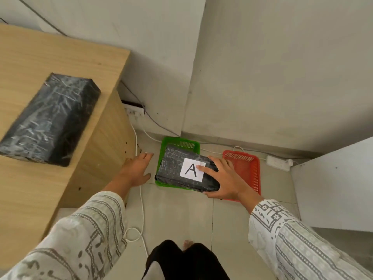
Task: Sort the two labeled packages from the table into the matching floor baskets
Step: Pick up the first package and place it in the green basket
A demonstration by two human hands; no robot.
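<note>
Our right hand (pixel 224 178) grips the near right end of the black package marked A (pixel 186 171), with the thumb under the near edge and the fingers (pixel 203 169) lying on top, one touching the white label (pixel 192 169). We see this package over the green basket (pixel 177 142) on the floor, hiding most of it; we cannot tell if it rests in the basket or hangs just above it. Our left hand (pixel 136 169) is loose and holds nothing, fingers spread, between the side of the wooden table (pixel 60 57) and the green basket. We see the red basket (pixel 249 168) just to the right of the green one, partly behind our right hand. We see the other black package (pixel 50 120) lying on the table near its front edge, with no label showing. White cables (pixel 141 203) run along the floor by the table.
</note>
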